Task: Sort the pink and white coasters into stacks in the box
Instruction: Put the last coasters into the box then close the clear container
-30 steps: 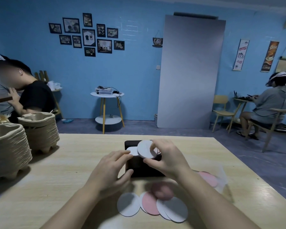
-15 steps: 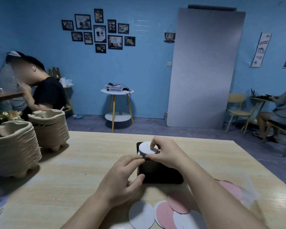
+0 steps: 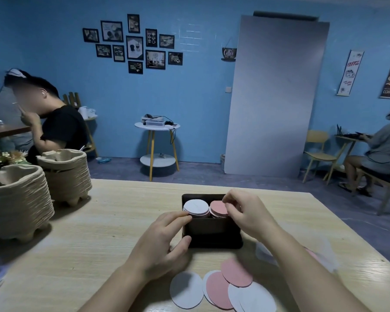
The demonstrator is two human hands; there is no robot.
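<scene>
A dark box stands mid-table. Inside it a white coaster stack sits on the left and a pink coaster stack on the right. My left hand grips the box's left front corner, fingertips touching the white stack's edge. My right hand hovers over the pink stack with fingers curled and nothing visibly held. Loose coasters lie near the front edge: a white one, two pink ones and more white ones, overlapping. Another pink coaster peeks out beyond my right forearm.
Two tall stacks of pulp cup carriers stand on the wooden table at the left. A clear wrapper lies at the right. Seated people occupy the far left and far right of the room.
My right hand has set the white coaster down on the white stack and shifted right over the pink stack. The left hand still holds the box. The view has tilted up.
</scene>
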